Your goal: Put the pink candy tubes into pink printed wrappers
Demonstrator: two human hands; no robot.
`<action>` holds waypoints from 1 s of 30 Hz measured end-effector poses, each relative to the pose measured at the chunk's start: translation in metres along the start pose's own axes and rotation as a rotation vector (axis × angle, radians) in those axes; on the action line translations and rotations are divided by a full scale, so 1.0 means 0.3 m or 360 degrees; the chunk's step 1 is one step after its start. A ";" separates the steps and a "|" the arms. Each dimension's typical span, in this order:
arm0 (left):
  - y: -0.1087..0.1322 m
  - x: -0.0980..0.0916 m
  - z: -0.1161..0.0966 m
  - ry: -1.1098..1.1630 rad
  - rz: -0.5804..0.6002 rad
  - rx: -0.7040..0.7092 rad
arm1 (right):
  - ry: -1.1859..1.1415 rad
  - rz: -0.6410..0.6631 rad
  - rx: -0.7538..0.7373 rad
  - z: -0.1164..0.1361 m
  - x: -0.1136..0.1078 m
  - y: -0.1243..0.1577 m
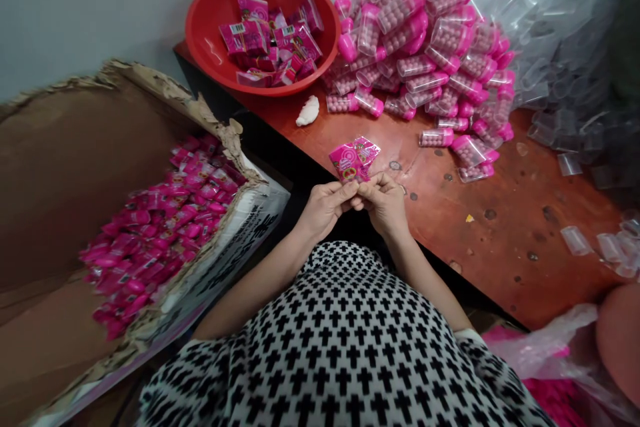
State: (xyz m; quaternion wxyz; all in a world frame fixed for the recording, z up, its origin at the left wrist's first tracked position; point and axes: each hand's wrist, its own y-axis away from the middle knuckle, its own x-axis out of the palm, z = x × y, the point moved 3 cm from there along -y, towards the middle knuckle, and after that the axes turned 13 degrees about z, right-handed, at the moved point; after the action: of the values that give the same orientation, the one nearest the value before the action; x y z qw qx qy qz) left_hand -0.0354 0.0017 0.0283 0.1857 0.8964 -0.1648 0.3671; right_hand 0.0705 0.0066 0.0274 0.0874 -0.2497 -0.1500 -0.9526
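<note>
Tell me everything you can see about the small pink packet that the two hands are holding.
The small pink plastic packet is flat, glossy and a little crumpled, printed with round coloured pictures; the print is too small to read. It is held tilted above the near edge of the reddish-brown wooden table, apparently not resting on it. The left hand and the right hand pinch its lower edge with their fingertips. Whether it is sealed cannot be told.

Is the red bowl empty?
No. Pink packets lie piled inside the red bowl, its walls mostly bare.
</note>
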 end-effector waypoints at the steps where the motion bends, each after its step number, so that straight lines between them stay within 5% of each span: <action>1: 0.010 -0.001 -0.013 -0.0026 0.0024 -0.0007 | -0.0001 0.0040 0.0033 -0.002 0.012 -0.002; 5: 0.097 -0.024 -0.127 -0.0012 -0.0253 0.0362 | 0.0043 0.0174 0.0030 0.017 0.045 0.007; 9: 0.158 -0.064 -0.231 0.0020 -0.0558 0.0910 | 0.0179 0.0039 -0.0155 0.070 0.003 0.020; 12: 0.076 -0.094 -0.212 -0.0559 -0.0572 0.0803 | 0.0224 -0.0085 -0.0208 0.089 -0.044 0.021; 15: -0.067 -0.097 -0.146 -0.1601 -0.0358 0.0665 | 0.0273 -0.0125 -0.0166 0.085 -0.069 0.024; 18: -0.167 -0.099 -0.082 -0.2159 -0.0246 0.0596 | 0.0341 -0.0134 -0.0107 0.084 -0.081 0.029; 30: -0.182 -0.085 -0.056 -0.2159 -0.0444 0.0744 | 0.0622 -0.0176 -0.0314 0.113 -0.116 -0.092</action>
State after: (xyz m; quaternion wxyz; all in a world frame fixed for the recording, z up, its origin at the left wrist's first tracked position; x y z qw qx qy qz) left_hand -0.0391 0.0613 0.0094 -0.1085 0.9555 -0.0453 -0.2705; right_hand 0.1091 0.0468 0.0315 0.0377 -0.0590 -0.0497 -0.9963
